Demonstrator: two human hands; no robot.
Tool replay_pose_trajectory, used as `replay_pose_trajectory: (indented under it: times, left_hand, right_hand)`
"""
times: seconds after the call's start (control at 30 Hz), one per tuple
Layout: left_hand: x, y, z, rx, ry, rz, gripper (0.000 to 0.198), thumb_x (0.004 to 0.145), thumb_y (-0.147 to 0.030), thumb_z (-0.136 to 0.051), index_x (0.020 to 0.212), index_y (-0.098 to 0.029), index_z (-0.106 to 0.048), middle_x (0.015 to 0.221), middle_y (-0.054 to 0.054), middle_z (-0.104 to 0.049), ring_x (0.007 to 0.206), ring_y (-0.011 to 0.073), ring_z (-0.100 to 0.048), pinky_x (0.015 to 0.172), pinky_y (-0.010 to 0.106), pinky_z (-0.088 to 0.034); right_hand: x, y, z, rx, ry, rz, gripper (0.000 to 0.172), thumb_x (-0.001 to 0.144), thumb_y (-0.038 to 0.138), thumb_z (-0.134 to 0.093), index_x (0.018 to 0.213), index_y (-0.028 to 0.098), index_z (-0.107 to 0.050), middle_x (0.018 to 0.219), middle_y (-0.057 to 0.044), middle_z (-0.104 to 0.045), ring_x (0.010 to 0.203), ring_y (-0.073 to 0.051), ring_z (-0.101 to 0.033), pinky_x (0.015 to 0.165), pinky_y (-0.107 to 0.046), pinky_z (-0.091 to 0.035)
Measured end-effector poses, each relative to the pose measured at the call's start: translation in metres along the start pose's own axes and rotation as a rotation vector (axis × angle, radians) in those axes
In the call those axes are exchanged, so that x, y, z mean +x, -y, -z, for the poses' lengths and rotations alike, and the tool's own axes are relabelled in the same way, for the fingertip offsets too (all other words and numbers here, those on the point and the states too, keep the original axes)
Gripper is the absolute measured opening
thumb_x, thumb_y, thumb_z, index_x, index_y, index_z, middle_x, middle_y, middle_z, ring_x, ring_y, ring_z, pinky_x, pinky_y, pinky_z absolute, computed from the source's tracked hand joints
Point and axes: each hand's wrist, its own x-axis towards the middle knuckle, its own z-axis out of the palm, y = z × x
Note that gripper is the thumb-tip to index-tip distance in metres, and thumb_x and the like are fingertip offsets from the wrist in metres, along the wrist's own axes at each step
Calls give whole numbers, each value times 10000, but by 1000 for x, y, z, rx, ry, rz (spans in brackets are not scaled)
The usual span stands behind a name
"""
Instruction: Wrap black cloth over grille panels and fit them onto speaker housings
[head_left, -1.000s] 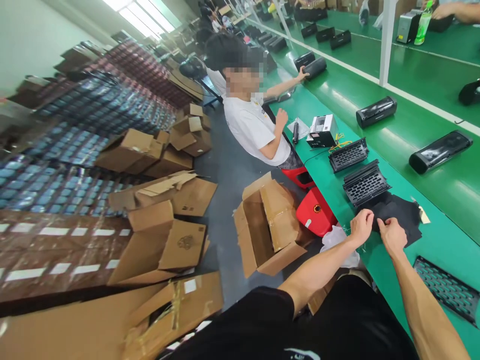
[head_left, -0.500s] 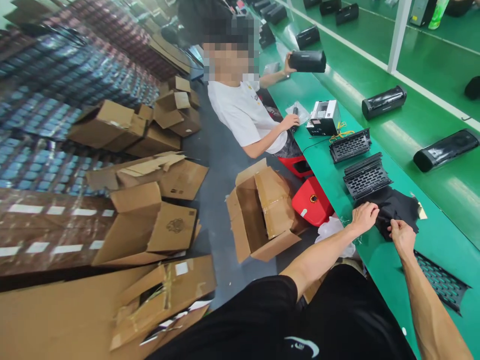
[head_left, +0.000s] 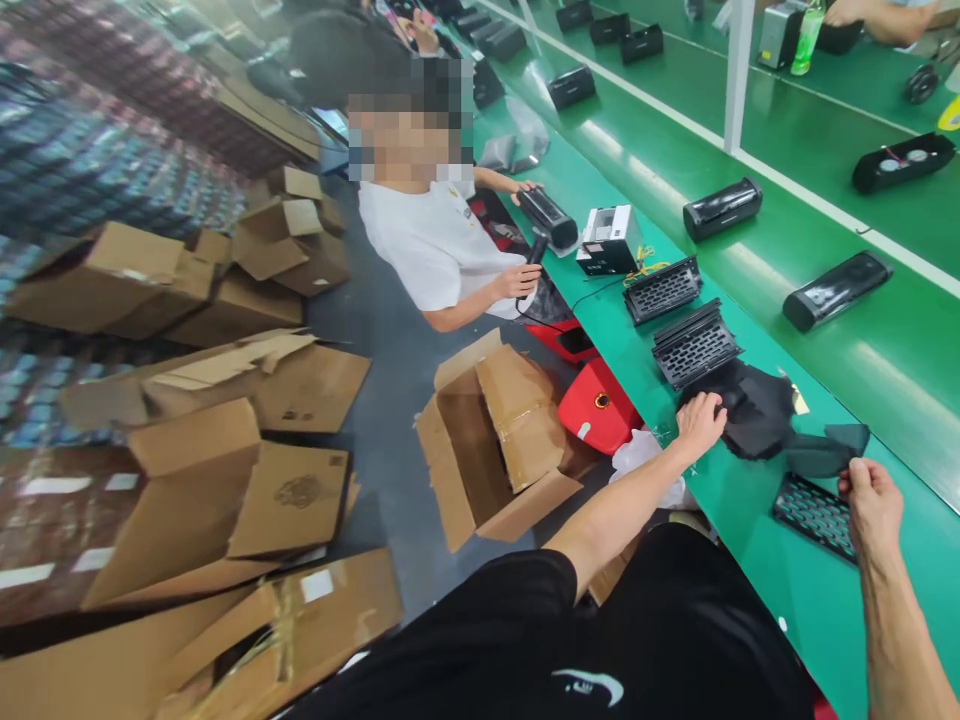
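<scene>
A pile of black cloth pieces point(head_left: 754, 408) lies on the green bench. My left hand point(head_left: 701, 424) is at its near left edge, fingers curled and pressed onto the cloth. Farther right, my right hand point(head_left: 874, 498) pinches a single thin black cloth piece point(head_left: 821, 452), which hangs out to the left from finger and thumb. Beneath that piece is a black perforated grille point(head_left: 814, 515), partly covered by my right hand. Two more black grilles, one slotted panel point(head_left: 696, 345) and another behind it point(head_left: 664, 290), rest beyond the pile.
A co-worker in a white shirt point(head_left: 420, 240) sits farther along the bench, holding a black tool beside a black speaker point(head_left: 549, 215). Glossy black speakers point(head_left: 838, 290) stand on the green conveyor. An open carton point(head_left: 450, 490) and a red stool point(head_left: 600, 405) are on the floor.
My right hand has moved right, drawing one cloth piece away from the pile. My left hand stays at the pile. The co-worker has lowered the speaker to the bench and lifted a tool.
</scene>
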Motion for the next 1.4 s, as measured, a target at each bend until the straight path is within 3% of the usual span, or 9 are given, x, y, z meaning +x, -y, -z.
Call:
replay_pose_trajectory:
  times: [0.17,0.3,0.47,0.53,0.63,0.77,0.87,1.13,1.4]
  left_hand:
    - [1,-2,11,-38,-35,-12,201,1011,-307,-618,1200,-260,-670,1199,73,-683,1157,232,-639,1034,377,-507]
    - [-20,-44,11,-340,2,-67,338,984,-354,-674,1293,-221,-642,1232,95,-695,1167,224,-649,1070,385,-519]
    - [-70,-116,-25,-1062,936,16,680,822,-562,-850,1359,-198,-649,1168,117,-764,959,211,-743,858,359,-598]
    - [-81,-126,-36,-1177,1064,14,674,752,-533,-911,1284,-174,-703,1123,108,-775,926,199,-740,852,339,-586]
    - [-85,-119,-37,-1007,908,-132,483,767,-462,-900,1123,-159,-776,1020,54,-790,892,174,-716,870,300,-554]
    - [-79,-102,-26,-566,800,-491,226,870,-322,-797,1044,-178,-809,1009,37,-807,955,189,-726,908,273,-528]
    - [-79,-98,-23,-441,755,-644,180,904,-283,-743,1045,-194,-811,1066,56,-812,1008,195,-742,936,265,-528]
    - [-82,-98,-35,-309,607,-401,231,919,-306,-681,1086,-215,-812,1070,21,-829,999,188,-753,937,263,-550]
    - [-80,-100,-44,-32,531,-366,226,978,-336,-651,1164,-264,-757,1178,36,-786,1135,243,-722,1020,357,-547]
  right_hand:
    - [-22,5,58,314,-96,9,524,678,681,-804,840,259,-539,810,15,-630,799,-195,-623,778,-368,-527]
    - [-54,6,81,485,-34,-22,437,705,598,-864,866,260,-639,993,-58,-732,1024,-279,-680,928,-494,-543]
    - [-91,-11,74,627,64,-110,507,715,576,-886,1116,295,-753,1183,-84,-761,1210,-295,-666,1083,-513,-494]
    - [-98,-22,73,640,90,-172,519,701,578,-889,1114,292,-758,1186,-91,-766,1195,-300,-679,1076,-519,-505]
    - [-101,-36,78,667,123,-286,455,757,681,-782,995,294,-755,1177,-106,-773,1159,-334,-700,978,-548,-561]
    - [-95,-48,84,462,189,-389,739,731,903,-622,1074,256,-722,1149,-139,-774,1020,-337,-743,808,-498,-602]
    - [-86,-55,79,183,185,-394,764,551,714,-875,1093,213,-681,920,-88,-765,799,-271,-733,687,-375,-574]
    - [-52,-65,61,-99,167,-286,614,677,704,-704,1042,211,-674,854,-63,-724,756,-253,-713,700,-378,-567]
    - [-21,-79,58,-557,62,-246,152,739,390,-654,828,276,-700,747,-69,-695,813,-303,-689,781,-423,-515]
